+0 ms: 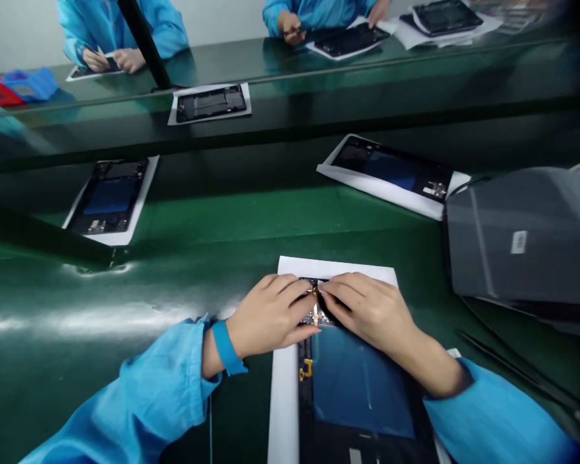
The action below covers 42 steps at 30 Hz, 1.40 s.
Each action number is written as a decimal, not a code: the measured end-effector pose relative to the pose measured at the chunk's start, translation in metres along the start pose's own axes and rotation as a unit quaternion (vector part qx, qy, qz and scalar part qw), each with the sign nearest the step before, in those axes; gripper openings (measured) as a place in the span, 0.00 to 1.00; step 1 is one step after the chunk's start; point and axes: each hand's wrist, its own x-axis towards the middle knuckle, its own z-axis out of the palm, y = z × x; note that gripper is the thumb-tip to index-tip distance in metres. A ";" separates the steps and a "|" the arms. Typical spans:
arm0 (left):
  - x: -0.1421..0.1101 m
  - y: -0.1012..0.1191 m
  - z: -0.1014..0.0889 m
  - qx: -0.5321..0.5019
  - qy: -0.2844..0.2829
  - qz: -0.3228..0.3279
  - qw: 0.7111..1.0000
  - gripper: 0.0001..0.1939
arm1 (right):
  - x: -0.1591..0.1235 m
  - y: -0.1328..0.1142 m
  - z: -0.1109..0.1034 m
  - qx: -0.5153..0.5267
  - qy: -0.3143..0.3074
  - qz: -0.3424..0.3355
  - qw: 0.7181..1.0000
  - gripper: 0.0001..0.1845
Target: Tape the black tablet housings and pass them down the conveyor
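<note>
Tablet [362, 393], opened, lying on white paper [283, 403] on the green bench [212, 251], beneath both hands. Left hand [273, 316], blue band [226, 348] at its wrist: fingers bent over the circuit board [323, 317] at the tablet's far end. Right hand [374, 312]: fingertips bunched at the same board, just beside the left's. Whether either pinches a part cannot be told. Beyond, a second tablet [391, 169] lies near a grey box [522, 258].

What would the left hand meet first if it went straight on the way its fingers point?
Most likely the right hand, close ahead of the left hand over the open device. Exact depth between them is unclear from this one view.
</note>
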 end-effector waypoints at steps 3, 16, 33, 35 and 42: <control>0.001 0.000 0.003 0.005 -0.020 -0.011 1.000 0.20 | 0.001 0.003 0.004 -0.028 -0.021 0.004 0.999 0.08; 0.002 -0.001 0.006 -0.010 -0.023 -0.018 1.000 0.18 | 0.004 0.003 0.000 -0.016 -0.037 -0.016 0.999 0.07; 0.002 0.002 0.010 -0.004 -0.026 -0.029 0.999 0.19 | 0.013 -0.007 -0.007 -0.052 -0.101 -0.028 0.993 0.13; 0.003 0.006 0.009 0.013 -0.017 -0.023 1.000 0.19 | 0.009 -0.009 -0.008 -0.066 -0.090 -0.052 0.992 0.15; -0.085 0.008 -0.093 0.098 0.157 -0.155 0.970 0.09 | -0.020 -0.004 0.007 -0.118 -0.040 -0.140 0.982 0.17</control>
